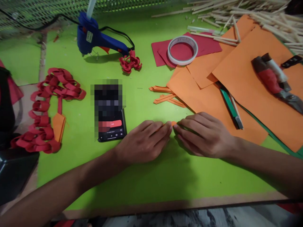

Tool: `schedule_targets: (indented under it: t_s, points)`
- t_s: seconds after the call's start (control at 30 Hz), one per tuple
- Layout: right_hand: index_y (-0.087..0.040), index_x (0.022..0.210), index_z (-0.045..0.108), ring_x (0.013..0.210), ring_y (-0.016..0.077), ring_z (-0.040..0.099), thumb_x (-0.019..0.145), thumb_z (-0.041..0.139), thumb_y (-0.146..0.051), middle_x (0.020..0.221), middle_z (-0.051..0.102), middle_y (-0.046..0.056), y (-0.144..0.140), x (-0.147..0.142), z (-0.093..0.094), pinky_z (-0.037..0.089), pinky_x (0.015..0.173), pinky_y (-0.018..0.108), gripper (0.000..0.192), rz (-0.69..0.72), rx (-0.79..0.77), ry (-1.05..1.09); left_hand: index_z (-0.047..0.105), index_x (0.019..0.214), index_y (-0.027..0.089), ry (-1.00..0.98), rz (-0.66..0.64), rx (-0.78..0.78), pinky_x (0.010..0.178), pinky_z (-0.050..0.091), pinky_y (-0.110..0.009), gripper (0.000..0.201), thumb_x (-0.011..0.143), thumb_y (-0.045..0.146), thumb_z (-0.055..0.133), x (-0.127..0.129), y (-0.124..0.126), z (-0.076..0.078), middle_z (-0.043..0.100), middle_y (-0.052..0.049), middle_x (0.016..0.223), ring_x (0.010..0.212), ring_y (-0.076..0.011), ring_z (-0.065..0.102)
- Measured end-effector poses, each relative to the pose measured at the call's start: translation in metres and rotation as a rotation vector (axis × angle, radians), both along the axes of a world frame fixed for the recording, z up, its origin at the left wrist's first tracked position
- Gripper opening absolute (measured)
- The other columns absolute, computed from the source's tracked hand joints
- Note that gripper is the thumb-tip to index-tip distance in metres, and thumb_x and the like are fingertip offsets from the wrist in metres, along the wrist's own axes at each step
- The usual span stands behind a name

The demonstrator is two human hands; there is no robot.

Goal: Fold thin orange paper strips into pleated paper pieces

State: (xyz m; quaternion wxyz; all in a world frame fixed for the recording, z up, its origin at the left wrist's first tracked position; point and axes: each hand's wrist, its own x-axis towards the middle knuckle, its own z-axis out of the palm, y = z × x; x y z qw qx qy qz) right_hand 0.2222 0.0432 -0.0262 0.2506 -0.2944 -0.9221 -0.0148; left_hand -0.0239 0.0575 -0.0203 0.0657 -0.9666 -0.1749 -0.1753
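Both hands lie flat at the near middle of the matte green counter [142,186]: left hand [144,140] and right hand [203,134] fingertips pressed together on a small folded orange paper strip [174,123], near smooth orange paper sheets [248,85].

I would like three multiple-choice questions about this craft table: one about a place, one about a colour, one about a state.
1. Where does the phone lie?
A. left of the left hand
B. on the orange sheets
C. under the tape roll

2. What colour is the glue gun?
A. green
B. blue
C. white

3. How are both hands?
A. raised in the air
B. holding scissors
C. pressed on the table, fingertips meeting at a small orange piece

Answers:
1 A, it lies beside that hand on the green surface.
2 B, its body is blue.
3 C, the right hand faces the left one.
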Motion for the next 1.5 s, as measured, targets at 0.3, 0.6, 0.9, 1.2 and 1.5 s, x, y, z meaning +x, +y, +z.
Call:
schedule_targets:
  t_s: [0.3, 0.6, 0.9, 1.2, 1.5]
  points:
    - [-0.012, 0.104, 0.069, 0.083, 0.0195, 0.061, 0.089, 0.069, -0.021, 0.09, 0.069, 0.007, 0.0, 0.0, -0.002, 0.047, 0.065, 0.035, 0.018, -0.006, -0.001, -0.004, 0.068, 0.117, 0.002, -0.02, 0.0, -0.006, 0.077, 0.055, -0.037, 0.032, 0.091, 0.019, 0.071, 0.0, 0.0, 0.0, 0.074, -0.012, 0.117, 0.096, -0.0234, 0.068]
    - [-0.01, 0.105, 0.069, 0.083, 0.02, 0.061, 0.088, 0.07, -0.02, 0.091, 0.068, 0.008, 0.0, 0.0, -0.003, 0.049, 0.066, 0.036, 0.02, 0.0, -0.001, -0.003, 0.067, 0.118, 0.0, -0.036, -0.026, -0.023, 0.083, 0.057, -0.037, 0.033, 0.091, 0.018, 0.071, 0.0, 0.0, -0.003, 0.073, -0.014, 0.118, 0.1, -0.0251, 0.068]
    - [-0.011, 0.106, 0.068, 0.089, 0.0213, 0.065, 0.089, 0.068, -0.018, 0.097, 0.071, 0.008, 0.0, -0.001, -0.002, 0.054, 0.069, 0.036, 0.018, 0.011, -0.008, 0.001, 0.067, 0.118, 0.003, -0.034, -0.003, -0.032, 0.08, 0.059, -0.037, 0.027, 0.094, 0.017, 0.066, 0.0, 0.0, -0.001, 0.073, -0.014, 0.117, 0.101, -0.0237, 0.068]
    - [-0.009, 0.115, 0.067, 0.108, 0.0252, 0.067, 0.092, 0.063, -0.016, 0.114, 0.073, 0.012, 0.001, -0.001, -0.004, 0.058, 0.081, 0.038, 0.025, 0.08, -0.052, 0.016, 0.067, 0.118, 0.007, -0.048, 0.012, -0.051, 0.083, 0.06, -0.036, 0.025, 0.094, 0.015, 0.065, -0.002, 0.0, -0.001, 0.074, -0.012, 0.116, 0.1, -0.0219, 0.069]
    - [-0.009, 0.118, 0.065, 0.108, 0.0254, 0.067, 0.092, 0.062, -0.015, 0.114, 0.073, 0.013, 0.0, -0.001, -0.003, 0.06, 0.082, 0.039, 0.027, 0.094, -0.072, 0.021, 0.068, 0.117, 0.01, -0.074, 0.092, -0.082, 0.075, 0.057, -0.037, 0.028, 0.089, 0.011, 0.07, -0.02, -0.006, 0.004, 0.075, -0.007, 0.102, 0.09, -0.0211, 0.069]
